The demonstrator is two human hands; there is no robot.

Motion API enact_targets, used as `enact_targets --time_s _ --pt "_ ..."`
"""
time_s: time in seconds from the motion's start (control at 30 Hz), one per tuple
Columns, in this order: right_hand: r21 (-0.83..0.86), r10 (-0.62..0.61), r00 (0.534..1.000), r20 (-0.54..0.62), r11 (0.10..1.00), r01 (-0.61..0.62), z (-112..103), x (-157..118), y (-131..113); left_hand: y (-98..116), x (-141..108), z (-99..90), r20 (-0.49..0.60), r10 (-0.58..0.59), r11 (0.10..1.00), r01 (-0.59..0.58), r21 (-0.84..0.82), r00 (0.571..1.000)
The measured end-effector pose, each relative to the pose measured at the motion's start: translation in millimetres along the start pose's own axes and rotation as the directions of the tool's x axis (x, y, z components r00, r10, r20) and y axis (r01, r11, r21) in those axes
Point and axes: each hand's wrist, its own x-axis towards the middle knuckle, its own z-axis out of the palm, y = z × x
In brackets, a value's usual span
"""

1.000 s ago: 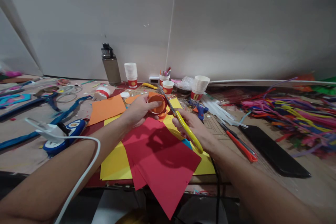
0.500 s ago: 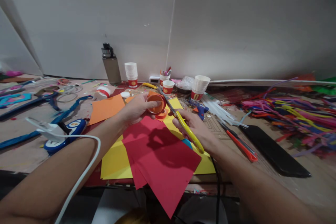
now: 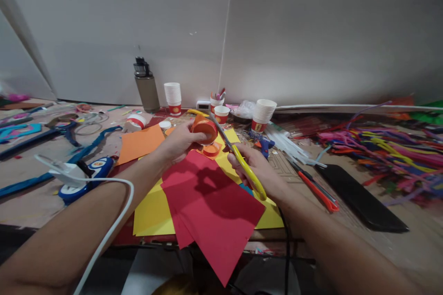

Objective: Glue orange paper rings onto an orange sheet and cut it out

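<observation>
My left hand (image 3: pixel 185 140) is closed on an orange-and-red paper cup (image 3: pixel 206 132), its round opening tilted toward me and the thumb at the rim. Yellow-handled scissors (image 3: pixel 247 170) are gripped in my right hand (image 3: pixel 258 166), their blades pointing up and away beside the cup's right side. Whether the blades touch the cup, I cannot tell. Beneath the cup lies a small orange ring-shaped piece (image 3: pixel 212 150). Red paper sheets (image 3: pixel 214 203) are spread below both hands, over yellow sheets (image 3: pixel 152 214). An orange sheet (image 3: pixel 141 142) lies left of my left wrist.
Stacked paper cups (image 3: pixel 265 115) and a bottle (image 3: pixel 147 87) stand toward the back board. On the right are a blue glue gun (image 3: pixel 266 146), white glue sticks (image 3: pixel 289 145), a red-handled tool (image 3: pixel 318 191), a black phone (image 3: pixel 362 198) and pipe cleaners (image 3: pixel 391 152). A white cable (image 3: pixel 129 193) crosses my left forearm.
My left hand has turned the cup, so its opening now faces more to the right and its outer side shows. The scissors have shifted only slightly.
</observation>
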Motion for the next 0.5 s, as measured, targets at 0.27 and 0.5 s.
enact_targets --time_s 0.27,0.5 --pt "-0.004 -0.065 0.998 -0.010 0.998 0.065 1.1 2.5 5.4 -5.1 0.0 1.1 -0.013 -0.003 0.999 0.002 -0.050 1.000" --pt "0.007 -0.055 0.998 -0.027 0.998 0.055 1.7 1.4 5.9 -8.9 -0.9 3.0 -0.005 -0.004 0.998 0.004 -0.062 1.000"
